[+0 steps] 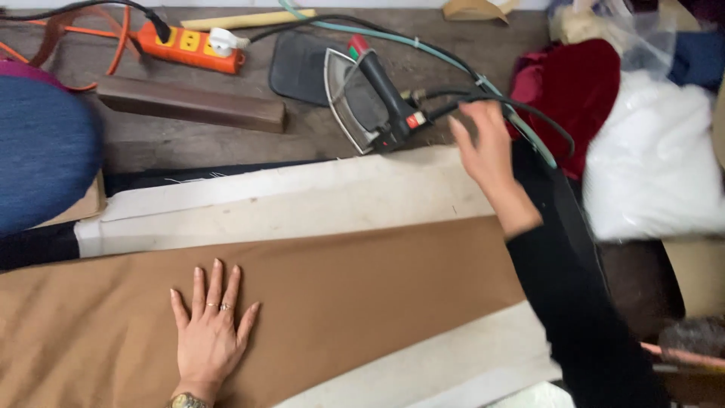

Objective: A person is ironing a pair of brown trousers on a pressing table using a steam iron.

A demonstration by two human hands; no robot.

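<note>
On the brown cloth [302, 302] the left hand [211, 325] is laid flat, fingers spread and released, nothing being grasped; the cloth is merely pressed against the padded white counter [287, 204] beneath it. The cloth is judged to be light, soft and limp, likely to slide or wrinkle under a push, so it is best held down by a flat palm or taken at an edge. The right hand [487, 147] is raised at the far edge of the counter, blurred, close to the black cord [529, 113] and the rear of the iron [370, 102]; whether the grip is closed on the cord cannot be told. The iron is seen tipped up on its side beside a dark rest pad [298, 68], its metal sole facing the camera, its black handle toward the hand. It is judged heavy, rigid and possibly hot, and is best taken by the handle, never by the sole. A pale green hose [453, 60] and the cord are trailed across the way between hand and iron and could snag. Farther off, a dark wooden block [192, 104] and an orange power strip [189, 45] are set on the worn wooden surface; a blue cushion [41, 151] is seen at the left. At the right, a red velvet bundle [578, 94] and white fabric [653, 162] are piled near the counter's end.
</note>
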